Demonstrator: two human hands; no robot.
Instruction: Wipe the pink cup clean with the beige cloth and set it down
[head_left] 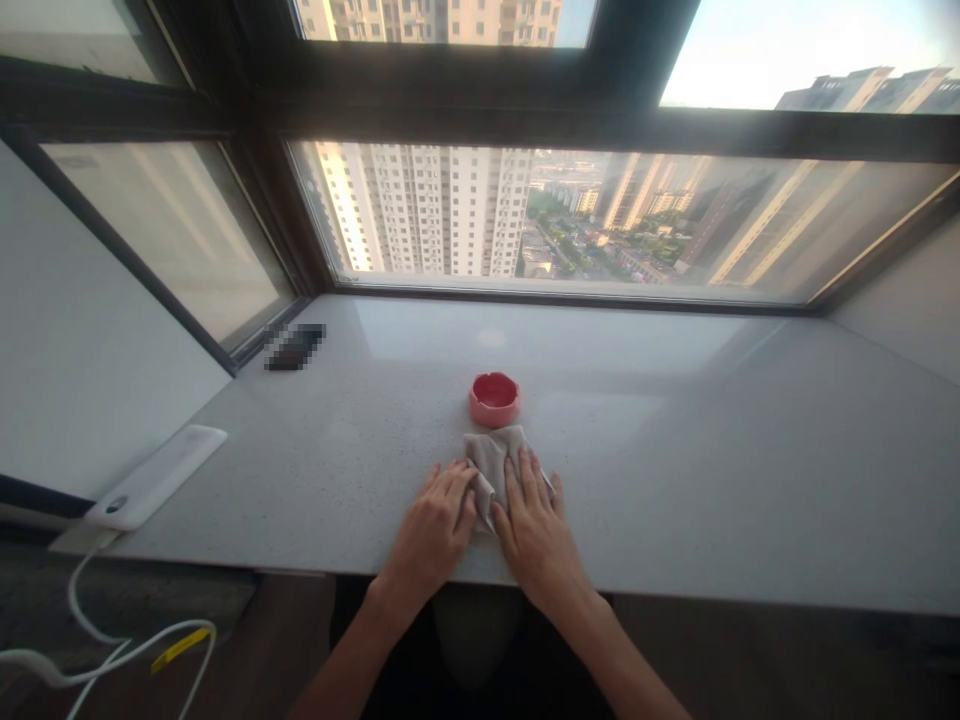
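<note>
A grey-beige cloth (491,455) lies bunched on the pale sill, just in front of a red ashtray (494,400) with a notched rim. At the cloth's left edge, my left hand (435,525) has its fingers bent together and its thumb close to them, closed on the fabric. My right hand (541,535) rests palm down over the cloth's right part, its fingers stretched out flat. The parts of the cloth under my hands are hidden. The ashtray stands upright a little beyond my fingertips, touched by neither hand.
A long white device (161,478) lies at the sill's left end, with a white cable (97,630) hanging off the edge. A blurred dark object (295,347) sits in the back left corner. Dark-framed windows (450,215) border the speckled sill (712,470).
</note>
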